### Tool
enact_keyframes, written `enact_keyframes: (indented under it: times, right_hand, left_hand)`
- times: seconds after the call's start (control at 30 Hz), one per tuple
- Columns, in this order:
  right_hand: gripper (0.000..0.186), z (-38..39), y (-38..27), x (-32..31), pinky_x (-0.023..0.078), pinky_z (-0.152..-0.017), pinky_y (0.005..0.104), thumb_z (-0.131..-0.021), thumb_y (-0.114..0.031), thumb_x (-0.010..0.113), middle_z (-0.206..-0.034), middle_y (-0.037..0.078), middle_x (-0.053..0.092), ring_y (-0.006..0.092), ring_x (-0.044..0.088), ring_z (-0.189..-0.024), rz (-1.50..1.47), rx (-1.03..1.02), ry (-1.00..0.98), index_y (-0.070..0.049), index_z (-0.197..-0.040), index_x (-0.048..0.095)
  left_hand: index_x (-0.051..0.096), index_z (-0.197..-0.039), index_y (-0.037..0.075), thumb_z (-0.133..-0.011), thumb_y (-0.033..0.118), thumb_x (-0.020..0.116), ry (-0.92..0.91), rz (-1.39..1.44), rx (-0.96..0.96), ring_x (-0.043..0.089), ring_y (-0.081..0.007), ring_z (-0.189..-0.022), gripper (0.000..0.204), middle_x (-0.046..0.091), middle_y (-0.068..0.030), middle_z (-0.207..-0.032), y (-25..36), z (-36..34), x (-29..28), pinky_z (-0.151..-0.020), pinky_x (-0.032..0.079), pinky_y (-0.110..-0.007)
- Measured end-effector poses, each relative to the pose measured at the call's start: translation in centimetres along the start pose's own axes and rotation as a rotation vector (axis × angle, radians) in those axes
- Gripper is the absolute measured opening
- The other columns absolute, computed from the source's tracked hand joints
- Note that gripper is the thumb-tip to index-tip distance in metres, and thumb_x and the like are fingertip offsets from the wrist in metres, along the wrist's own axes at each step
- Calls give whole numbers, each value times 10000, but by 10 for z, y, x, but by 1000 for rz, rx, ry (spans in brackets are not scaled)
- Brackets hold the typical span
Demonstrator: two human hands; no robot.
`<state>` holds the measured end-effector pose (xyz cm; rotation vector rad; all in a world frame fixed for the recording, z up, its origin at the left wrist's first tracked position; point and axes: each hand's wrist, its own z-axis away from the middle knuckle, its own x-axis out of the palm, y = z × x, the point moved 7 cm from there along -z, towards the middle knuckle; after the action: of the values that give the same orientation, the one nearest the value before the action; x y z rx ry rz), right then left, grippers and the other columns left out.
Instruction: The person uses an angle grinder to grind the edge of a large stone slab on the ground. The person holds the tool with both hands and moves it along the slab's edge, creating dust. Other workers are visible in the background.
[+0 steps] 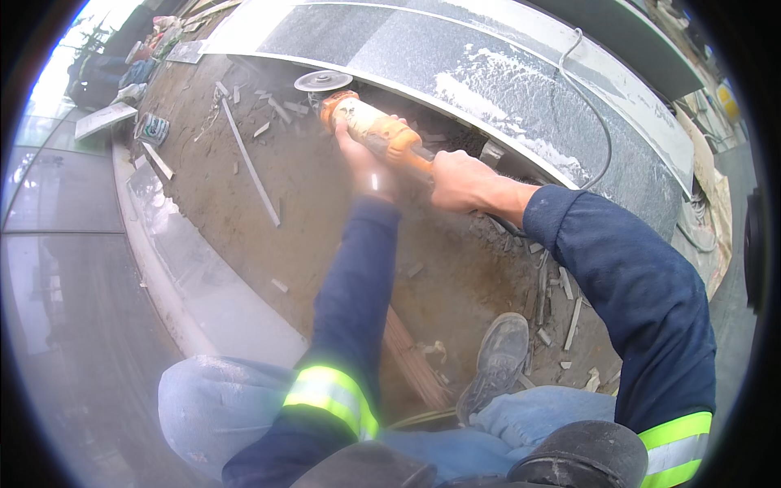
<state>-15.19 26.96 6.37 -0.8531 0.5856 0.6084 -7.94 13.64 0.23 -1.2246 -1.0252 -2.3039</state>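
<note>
An orange and cream angle grinder (374,126) is held in both hands, its body slanting down to the right. My left hand (368,163) is closed around the front of its body from below. Further back, my right hand (468,180) wraps the rear handle. The cutting disc (324,80) lies roughly flat beside the near edge of a grey stone slab (382,45); I cannot tell whether it touches the edge. White dust (496,98) coats part of the slab, and haze hangs around the tool.
A grey cable (608,122) loops over the slab. Thin offcut strips (250,163) and broken pieces litter the dirt ground (203,130). At the left stands a tin can (152,128) near a pale stone border (220,285). My shoe (498,354) rests on the ground among scraps.
</note>
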Motion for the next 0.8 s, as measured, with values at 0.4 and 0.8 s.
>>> enact_keyframes:
  times: [0.4, 0.8]
  right_hand:
    - [323, -13, -7, -1, 623, -621, 391, -834, -38, 581, -885, 264, 734, 319, 762, -758, 21, -8, 4, 150, -1082, 666]
    - [330, -21, -18, -8, 623, -661, 400, -818, -20, 588, -941, 278, 732, 325, 765, -816, 18, 19, -57, 144, -1092, 671]
  left_hand:
    - [487, -1192, -87, -885, 748, 495, 11, -41, -4, 650, -389, -882, 889, 612, -236, -1014, 11, -11, -5, -788, 551, -536]
    - [481, -1197, -96, -902, 770, 448, 9, -23, -6, 649, -393, -894, 916, 604, -242, -1025, 20, -32, -13, -795, 545, -538]
